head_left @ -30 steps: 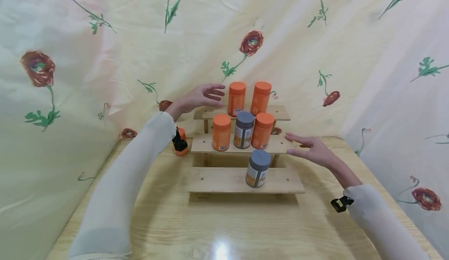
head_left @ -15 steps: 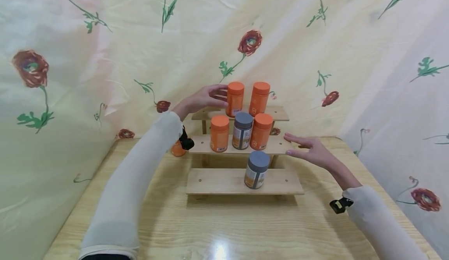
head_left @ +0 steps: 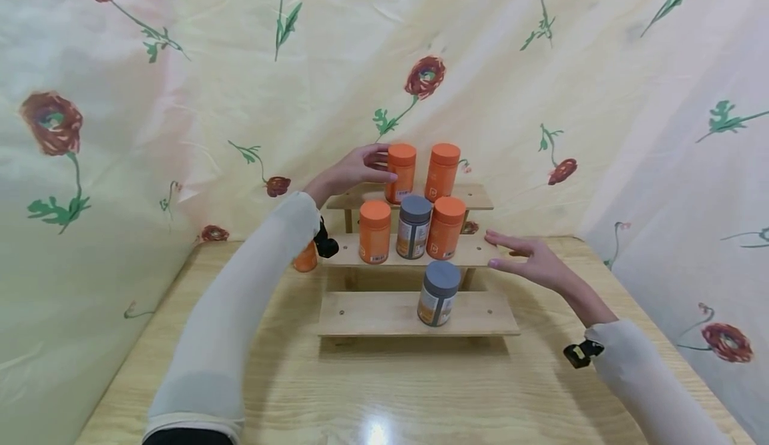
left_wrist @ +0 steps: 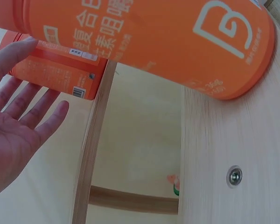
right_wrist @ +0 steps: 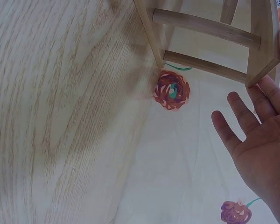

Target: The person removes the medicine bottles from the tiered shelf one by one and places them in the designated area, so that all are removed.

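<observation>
A three-tier wooden display stand (head_left: 360, 311) holds orange bottles and grey-lidded jars. At its top tier my left hand (head_left: 351, 171) grips the left orange bottle (head_left: 401, 177), thumb across the front and fingers reaching behind. The left wrist view shows the hand (left_wrist: 14, 116) with its little finger free below the bottle (left_wrist: 56, 65). My right hand (head_left: 535, 258) pinches the end of the middle tier (head_left: 474, 251), thumb at the front edge and forefinger at the back. In the right wrist view, the hand's (right_wrist: 266, 140) ring and little fingers stay extended.
Beside the held bottle stands another orange bottle (head_left: 442, 171). The middle tier carries orange bottles (head_left: 375, 235) (head_left: 446, 230) flanking a grey-lidded jar (head_left: 413, 228); a similar jar (head_left: 438, 295) is on the bottom tier. One orange bottle (head_left: 305, 258) on the table is partly hidden by the left forearm.
My left hand has moved right, from beside the top-left orange bottle to around it. My right hand stays at the stand's end. The head view has shifted slightly.
</observation>
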The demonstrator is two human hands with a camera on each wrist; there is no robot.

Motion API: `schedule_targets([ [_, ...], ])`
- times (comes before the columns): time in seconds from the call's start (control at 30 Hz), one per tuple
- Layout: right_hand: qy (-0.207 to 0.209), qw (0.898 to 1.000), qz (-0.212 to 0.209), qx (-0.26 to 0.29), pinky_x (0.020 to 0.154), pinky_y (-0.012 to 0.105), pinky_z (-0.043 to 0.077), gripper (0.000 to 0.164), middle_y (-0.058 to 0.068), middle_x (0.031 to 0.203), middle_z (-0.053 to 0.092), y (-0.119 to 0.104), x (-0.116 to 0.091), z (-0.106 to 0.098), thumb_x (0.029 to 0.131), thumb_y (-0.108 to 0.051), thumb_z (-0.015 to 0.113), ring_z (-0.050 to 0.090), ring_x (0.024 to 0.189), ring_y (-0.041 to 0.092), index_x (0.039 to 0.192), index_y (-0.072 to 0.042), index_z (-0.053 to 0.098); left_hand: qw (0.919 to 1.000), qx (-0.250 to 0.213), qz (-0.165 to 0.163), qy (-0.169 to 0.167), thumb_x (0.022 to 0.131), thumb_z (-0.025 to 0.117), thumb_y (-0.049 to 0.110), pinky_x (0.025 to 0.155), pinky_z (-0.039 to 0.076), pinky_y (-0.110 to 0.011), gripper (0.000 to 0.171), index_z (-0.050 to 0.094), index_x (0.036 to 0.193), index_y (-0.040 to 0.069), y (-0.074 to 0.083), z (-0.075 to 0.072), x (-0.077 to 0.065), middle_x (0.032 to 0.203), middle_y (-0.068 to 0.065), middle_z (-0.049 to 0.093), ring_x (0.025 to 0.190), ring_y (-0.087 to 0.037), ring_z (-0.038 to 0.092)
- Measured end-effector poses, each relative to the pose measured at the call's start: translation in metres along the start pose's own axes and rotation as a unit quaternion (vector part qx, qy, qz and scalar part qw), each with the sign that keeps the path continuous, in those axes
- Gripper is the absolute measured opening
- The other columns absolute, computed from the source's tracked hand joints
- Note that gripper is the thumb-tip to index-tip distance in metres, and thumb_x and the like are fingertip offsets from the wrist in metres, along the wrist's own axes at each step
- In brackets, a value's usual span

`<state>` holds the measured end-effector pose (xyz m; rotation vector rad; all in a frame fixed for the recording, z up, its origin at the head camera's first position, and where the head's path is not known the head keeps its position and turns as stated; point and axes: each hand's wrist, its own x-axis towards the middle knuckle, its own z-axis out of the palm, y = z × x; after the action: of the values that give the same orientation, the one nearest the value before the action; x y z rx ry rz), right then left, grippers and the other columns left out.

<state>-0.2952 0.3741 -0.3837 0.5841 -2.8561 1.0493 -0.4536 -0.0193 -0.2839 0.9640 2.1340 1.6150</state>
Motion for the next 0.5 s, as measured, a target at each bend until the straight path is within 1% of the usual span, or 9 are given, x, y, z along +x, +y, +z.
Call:
schedule_targets([
  [0.1, -0.001, 1.000, 0.001, 0.001, 0.110, 0.058, 0.044, 0.056, 0.004, 0.158, 0.047, 0.0001, 0.0005, 0.0011, 0.097, -0.031, 0.071, 0.041, 0.146, 0.035, 0.150, -0.024, 0.052, 0.9999, -0.001, 0.001, 0.011, 0.094, 0.073, 0.011, 0.115, 0.046, -0.043, 0.066, 0.042, 0.153, 0.015, -0.0021, 0.0009, 0.0014, 0.149, -0.008, 0.054, 0.138, -0.024, 0.051],
  [0.17, -0.001, 1.000, 0.002, -0.002, 0.110, 0.055, 0.044, 0.057, 0.004, 0.158, 0.047, -0.0004, 0.0007, 0.0012, 0.097, -0.031, 0.071, 0.041, 0.146, 0.034, 0.150, -0.024, 0.052, 0.9999, -0.002, 0.003, 0.016, 0.094, 0.073, 0.011, 0.115, 0.046, -0.044, 0.066, 0.042, 0.152, 0.014, -0.0032, 0.0013, 0.0020, 0.149, -0.009, 0.054, 0.138, -0.025, 0.051],
  [0.3, -0.001, 1.000, 0.007, -0.011, 0.109, 0.040, 0.046, 0.057, 0.002, 0.159, 0.046, -0.0010, 0.0009, 0.0005, 0.097, -0.032, 0.071, 0.042, 0.146, 0.032, 0.150, -0.026, 0.051, 0.9996, -0.004, 0.009, 0.028, 0.094, 0.073, 0.011, 0.114, 0.047, -0.044, 0.065, 0.043, 0.151, 0.013, -0.0039, 0.0019, 0.0025, 0.146, -0.010, 0.056, 0.135, -0.025, 0.053],
  [0.37, -0.001, 1.000, 0.007, -0.013, 0.109, 0.036, 0.045, 0.057, 0.002, 0.159, 0.046, -0.0010, 0.0007, 0.0003, 0.097, -0.032, 0.070, 0.041, 0.146, 0.032, 0.150, -0.026, 0.051, 0.9993, -0.003, 0.011, 0.034, 0.094, 0.074, 0.012, 0.112, 0.048, -0.043, 0.064, 0.043, 0.150, 0.013, -0.0038, 0.0020, 0.0022, 0.145, -0.010, 0.057, 0.133, -0.025, 0.055],
  [0.43, -0.001, 1.000, 0.007, -0.012, 0.109, 0.039, 0.045, 0.057, 0.003, 0.159, 0.046, -0.0009, 0.0003, 0.0003, 0.098, -0.031, 0.070, 0.041, 0.147, 0.032, 0.151, -0.026, 0.050, 0.9991, -0.003, 0.013, 0.039, 0.093, 0.075, 0.012, 0.112, 0.049, -0.042, 0.064, 0.044, 0.150, 0.012, -0.0035, 0.0022, 0.0015, 0.144, -0.010, 0.058, 0.132, -0.025, 0.055],
  [0.5, -0.001, 1.000, 0.007, -0.010, 0.110, 0.046, 0.045, 0.057, 0.003, 0.159, 0.046, -0.0008, -0.0002, 0.0006, 0.098, -0.031, 0.070, 0.041, 0.147, 0.033, 0.151, -0.026, 0.050, 0.9990, -0.001, 0.013, 0.043, 0.093, 0.075, 0.011, 0.112, 0.049, -0.042, 0.065, 0.044, 0.149, 0.012, -0.0039, 0.0020, 0.0007, 0.144, -0.011, 0.058, 0.132, -0.025, 0.055],
])
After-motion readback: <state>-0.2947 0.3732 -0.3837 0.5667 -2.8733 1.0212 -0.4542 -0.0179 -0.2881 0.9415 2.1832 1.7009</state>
